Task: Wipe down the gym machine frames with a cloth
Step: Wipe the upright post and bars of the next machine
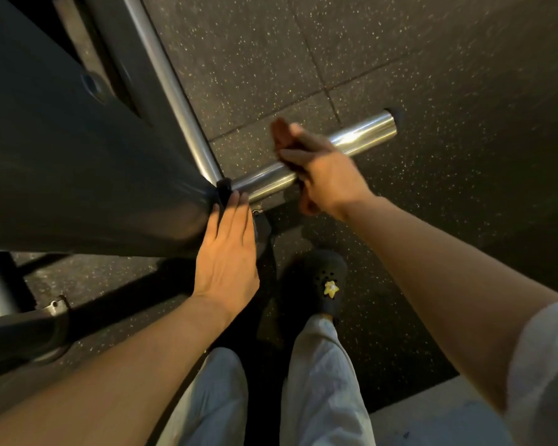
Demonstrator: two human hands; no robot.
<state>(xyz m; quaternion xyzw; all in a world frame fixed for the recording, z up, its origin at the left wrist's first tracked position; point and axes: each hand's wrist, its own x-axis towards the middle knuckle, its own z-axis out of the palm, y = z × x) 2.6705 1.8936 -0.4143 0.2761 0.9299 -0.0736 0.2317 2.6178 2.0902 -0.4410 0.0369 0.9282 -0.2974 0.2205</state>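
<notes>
Left hand (227, 252) lies flat in the middle of the frame, fingers straight and together, pressed against the end of the dark padded part (78, 175) of the machine, right by where it meets the shiny steel bar (361, 133). Right hand (316, 169) is just right of center over that bar, blurred, fingers mostly extended with the thumb hanging below it; I can't tell whether it's holding a cloth. Speckled rubber floor (432, 75) underneath, and a dark clog (322, 284) with a yellow star charm lower center.
</notes>
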